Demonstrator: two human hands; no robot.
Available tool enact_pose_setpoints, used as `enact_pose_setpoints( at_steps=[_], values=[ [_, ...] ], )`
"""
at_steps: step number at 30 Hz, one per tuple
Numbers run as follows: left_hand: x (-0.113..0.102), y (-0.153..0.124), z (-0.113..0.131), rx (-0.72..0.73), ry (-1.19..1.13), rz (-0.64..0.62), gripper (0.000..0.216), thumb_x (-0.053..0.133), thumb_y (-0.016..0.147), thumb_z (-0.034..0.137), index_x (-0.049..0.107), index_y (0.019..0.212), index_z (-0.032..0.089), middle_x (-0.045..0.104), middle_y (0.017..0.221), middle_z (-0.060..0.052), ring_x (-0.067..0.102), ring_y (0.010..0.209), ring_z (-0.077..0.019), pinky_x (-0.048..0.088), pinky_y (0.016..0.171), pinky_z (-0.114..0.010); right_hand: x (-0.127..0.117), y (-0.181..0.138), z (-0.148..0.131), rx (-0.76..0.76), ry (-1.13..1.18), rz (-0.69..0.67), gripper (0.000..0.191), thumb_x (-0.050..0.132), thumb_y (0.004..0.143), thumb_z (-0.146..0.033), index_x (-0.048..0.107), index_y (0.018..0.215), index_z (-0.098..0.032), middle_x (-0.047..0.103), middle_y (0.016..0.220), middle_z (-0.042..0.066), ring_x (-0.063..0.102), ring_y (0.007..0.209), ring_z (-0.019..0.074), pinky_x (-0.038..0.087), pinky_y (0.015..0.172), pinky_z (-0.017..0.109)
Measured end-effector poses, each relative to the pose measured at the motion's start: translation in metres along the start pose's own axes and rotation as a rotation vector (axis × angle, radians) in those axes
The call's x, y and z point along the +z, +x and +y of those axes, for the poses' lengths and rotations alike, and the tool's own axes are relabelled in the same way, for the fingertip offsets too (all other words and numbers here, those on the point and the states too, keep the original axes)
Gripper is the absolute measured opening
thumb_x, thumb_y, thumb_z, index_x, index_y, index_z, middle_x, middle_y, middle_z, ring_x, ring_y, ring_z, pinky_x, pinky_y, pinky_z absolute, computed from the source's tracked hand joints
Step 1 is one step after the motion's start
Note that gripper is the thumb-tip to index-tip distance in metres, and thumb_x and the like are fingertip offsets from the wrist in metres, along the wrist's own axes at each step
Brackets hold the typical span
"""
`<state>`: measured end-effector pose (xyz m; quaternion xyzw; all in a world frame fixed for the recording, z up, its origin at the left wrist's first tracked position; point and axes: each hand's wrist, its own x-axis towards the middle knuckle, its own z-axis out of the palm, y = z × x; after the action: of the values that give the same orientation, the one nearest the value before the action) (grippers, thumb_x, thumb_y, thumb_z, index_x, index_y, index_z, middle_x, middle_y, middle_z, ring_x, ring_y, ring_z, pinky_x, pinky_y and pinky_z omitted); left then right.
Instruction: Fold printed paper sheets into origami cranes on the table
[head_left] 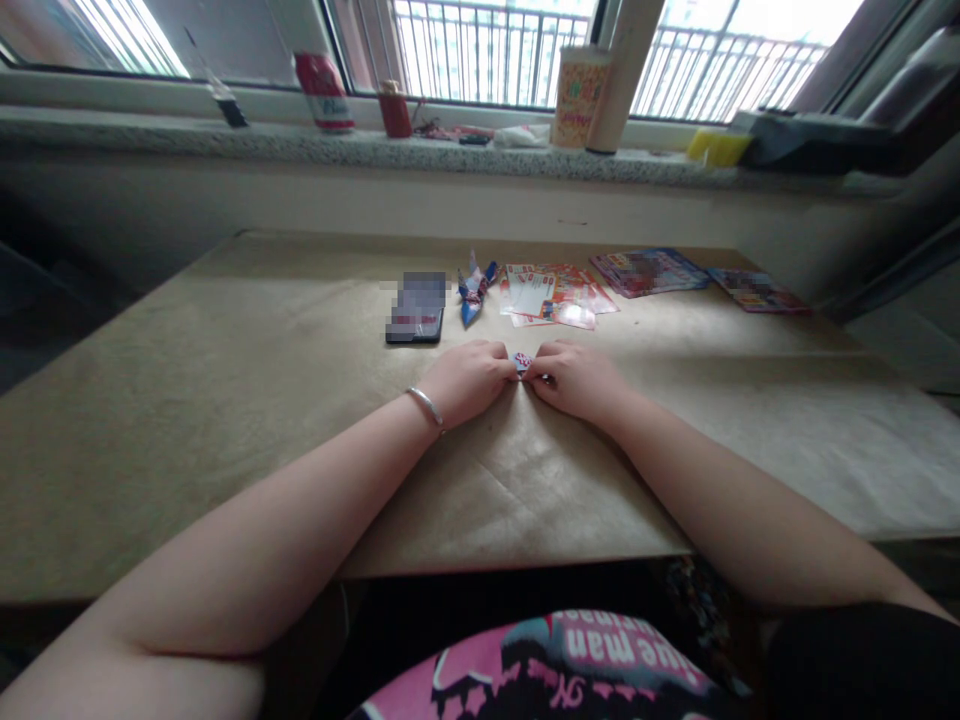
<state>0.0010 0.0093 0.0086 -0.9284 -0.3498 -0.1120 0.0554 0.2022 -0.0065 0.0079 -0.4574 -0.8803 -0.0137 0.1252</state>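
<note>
Pink printed fabric (pixel 555 665) fills the bottom edge of the head view, and from it both bare forearms run forward over the brown paper-covered tabletop (pixel 225 400). Left hand (pixel 469 380), with a thin bangle (pixel 426 405) at the wrist, and right hand (pixel 577 380) meet at the middle of the tabletop, knuckles up and resting on the paper. Between them sits a small folded piece of patterned paper (pixel 523 362), pinched from both sides: the fingers of each hand are curled nearly closed on it, thumb tips pressed together, so only a scrap of red, white and blue print shows. Judged from its look, this piece is very light, thin and pliable; it should hold a crease, tear if pulled, and crush under a hard squeeze. Hold is best taken at the folded edges and corners with fingertips only, with the tabletop as backing. Beyond the hands lie a dark phone (pixel 415 318), a finished folded paper crane (pixel 474 290) just right of it, and loose printed sheets (pixel 551 293) with further stacks (pixel 649 272) toward the right edge. Along the stone window sill (pixel 150 135) stand a red can (pixel 324 92), a small red jar (pixel 394 110), a paper cup (pixel 579 95) and a yellow sponge (pixel 718 146)
</note>
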Motion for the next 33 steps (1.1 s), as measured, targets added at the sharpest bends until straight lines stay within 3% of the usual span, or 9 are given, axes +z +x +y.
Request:
enact_pose_setpoints(
  at_steps=[7, 33],
  values=[
    [-0.003, -0.002, 0.0, 0.021, -0.017, -0.007, 0.026, 0.052, 0.087, 0.012, 0.074, 0.094, 0.022, 0.066, 0.092, -0.005, 0.061, 0.083, -0.0168, 0.047, 0.075, -0.028, 0.0, -0.003, 0.004, -0.051, 0.012, 0.006, 0.026, 0.054, 0.087, -0.022, 0.075, 0.101, -0.028, 0.07, 0.098, 0.004, 0.059, 0.091, 0.0206, 0.037, 0.069, 0.03],
    [-0.007, -0.003, 0.003, 0.022, 0.037, -0.069, 0.027, 0.05, 0.089, 0.015, 0.075, 0.099, 0.023, 0.067, 0.1, -0.005, 0.062, 0.088, -0.0191, 0.048, 0.077, -0.03, -0.009, -0.001, 0.013, -0.065, 0.089, -0.027, 0.025, 0.057, 0.081, -0.022, 0.079, 0.092, -0.028, 0.074, 0.094, 0.001, 0.063, 0.087, 0.0192, 0.045, 0.077, 0.032]
  ],
)
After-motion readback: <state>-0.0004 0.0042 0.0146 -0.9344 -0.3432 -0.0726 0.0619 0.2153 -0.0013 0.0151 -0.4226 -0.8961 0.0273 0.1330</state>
